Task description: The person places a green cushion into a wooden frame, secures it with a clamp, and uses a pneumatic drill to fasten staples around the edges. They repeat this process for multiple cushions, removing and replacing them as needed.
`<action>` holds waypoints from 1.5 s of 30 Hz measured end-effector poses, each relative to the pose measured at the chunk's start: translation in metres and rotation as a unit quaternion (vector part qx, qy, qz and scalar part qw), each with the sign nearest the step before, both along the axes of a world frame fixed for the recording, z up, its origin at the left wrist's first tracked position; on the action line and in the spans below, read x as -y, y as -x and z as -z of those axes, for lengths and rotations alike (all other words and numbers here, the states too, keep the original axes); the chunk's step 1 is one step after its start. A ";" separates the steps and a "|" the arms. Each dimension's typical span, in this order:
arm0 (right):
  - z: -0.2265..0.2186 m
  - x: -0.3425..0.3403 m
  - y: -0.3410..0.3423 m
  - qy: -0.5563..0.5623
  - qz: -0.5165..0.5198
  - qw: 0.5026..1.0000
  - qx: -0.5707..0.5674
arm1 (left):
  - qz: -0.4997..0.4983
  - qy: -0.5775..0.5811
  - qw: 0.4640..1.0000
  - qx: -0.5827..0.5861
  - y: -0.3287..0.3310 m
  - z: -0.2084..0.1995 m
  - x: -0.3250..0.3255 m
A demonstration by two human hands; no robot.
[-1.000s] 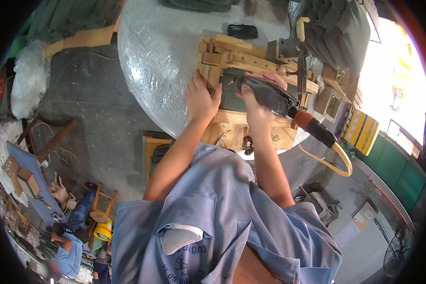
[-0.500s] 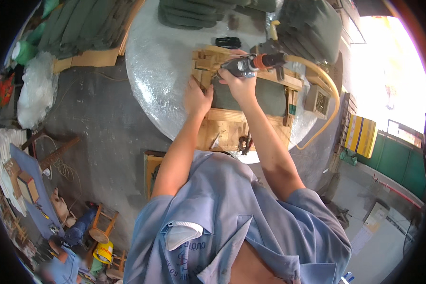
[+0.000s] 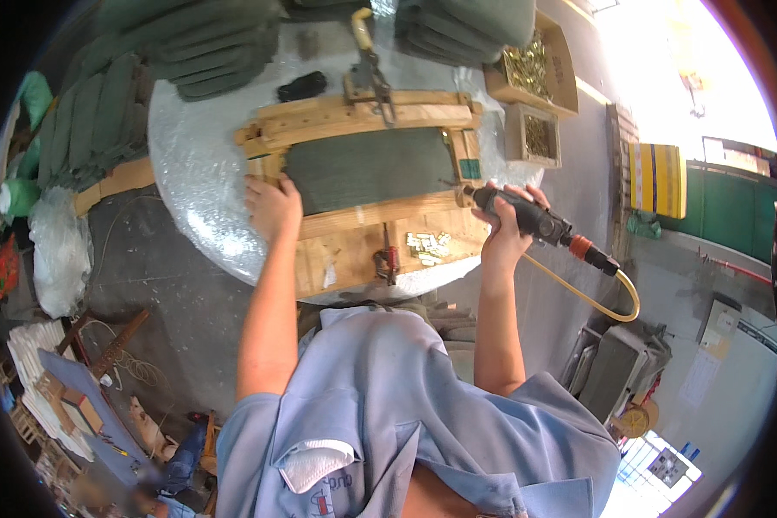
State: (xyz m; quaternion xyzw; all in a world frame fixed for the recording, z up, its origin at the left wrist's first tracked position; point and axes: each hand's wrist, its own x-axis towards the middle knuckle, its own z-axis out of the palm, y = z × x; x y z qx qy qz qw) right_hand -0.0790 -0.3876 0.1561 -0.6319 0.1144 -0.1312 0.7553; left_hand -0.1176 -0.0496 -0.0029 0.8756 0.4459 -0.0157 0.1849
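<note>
My right hand [image 3: 502, 229] grips a dark air-powered driver [image 3: 540, 223] with an orange collar. Its thin tip points left, at the near right corner of a wooden frame [image 3: 354, 223]; whether it touches the wood is hard to tell. A dark grey-green panel [image 3: 367, 168] lies flat inside this frame. My left hand [image 3: 276, 209] rests at the frame's left end, fingers stretched out and thumb by the panel's edge. A toggle clamp [image 3: 371, 78] with a yellow handle stands at the frame's far side. On the near board are a red-and-black clamp [image 3: 388, 257] and several brass-coloured pieces [image 3: 428, 247].
The frame sits on a round table [image 3: 207, 207] covered in shiny film. Stacks of grey-green panels [image 3: 220, 52] stand along its far side. Two boxes of small metal parts [image 3: 531, 136] are at the far right. A yellow hose [image 3: 570, 285] loops from the driver.
The driver has gone from the frame's left end to its right end in my right hand. My left hand stays at the left end. The whole view has shifted.
</note>
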 end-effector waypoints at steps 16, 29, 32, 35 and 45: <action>0.068 0.027 -0.117 0.046 -0.083 0.995 0.020 | -0.005 -0.069 0.998 0.000 -0.008 0.006 0.004; 0.088 0.047 -0.129 0.168 -0.192 0.952 0.171 | -0.012 -0.070 0.997 -0.015 -0.009 0.007 0.003; 0.084 0.043 -0.130 0.142 -0.195 0.958 0.152 | -0.013 -0.066 0.998 -0.014 -0.009 0.007 0.002; 0.077 0.038 -0.125 0.088 -0.177 0.973 0.123 | -0.019 -0.055 0.998 -0.012 -0.008 0.008 0.002; 0.079 0.046 -0.132 0.083 -0.200 0.970 0.113 | -0.010 -0.068 0.998 -0.005 -0.007 0.011 0.000</action>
